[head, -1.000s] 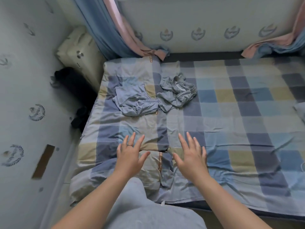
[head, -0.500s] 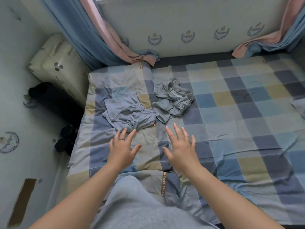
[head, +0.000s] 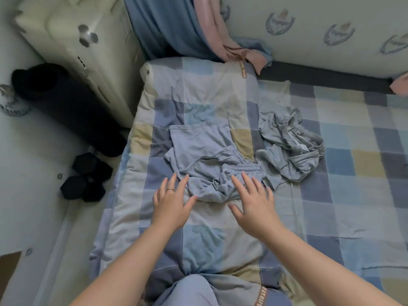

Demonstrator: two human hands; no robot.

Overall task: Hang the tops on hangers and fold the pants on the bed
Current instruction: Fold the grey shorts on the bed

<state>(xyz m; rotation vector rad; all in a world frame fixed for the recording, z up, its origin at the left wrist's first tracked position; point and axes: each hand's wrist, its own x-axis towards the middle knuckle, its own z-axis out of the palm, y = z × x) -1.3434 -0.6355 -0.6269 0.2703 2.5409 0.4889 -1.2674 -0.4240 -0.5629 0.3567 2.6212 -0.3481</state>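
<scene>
Blue-grey pants (head: pixel 198 155) with an elastic waistband lie crumpled on the checked bed (head: pixel 331 195). A rumpled grey top (head: pixel 289 149) lies just to their right. My left hand (head: pixel 172 202), wearing a ring, hovers with spread fingers at the pants' near left edge. My right hand (head: pixel 254 199) is spread too, its fingertips over the pants' near right edge by the waistband. Neither hand grips anything. I see no hangers.
A cream suitcase (head: pixel 72 49) and a black rolled mat (head: pixel 66 107) stand left of the bed, with black dumbbells (head: pixel 86 180) on the floor. Blue and pink curtains (head: pixel 176 27) hang onto the bed's far corner. A wall runs behind.
I have leaned further over the bed. Both hands have moved forward from the bare sheet to the near edge of the pants, fingers still spread.
</scene>
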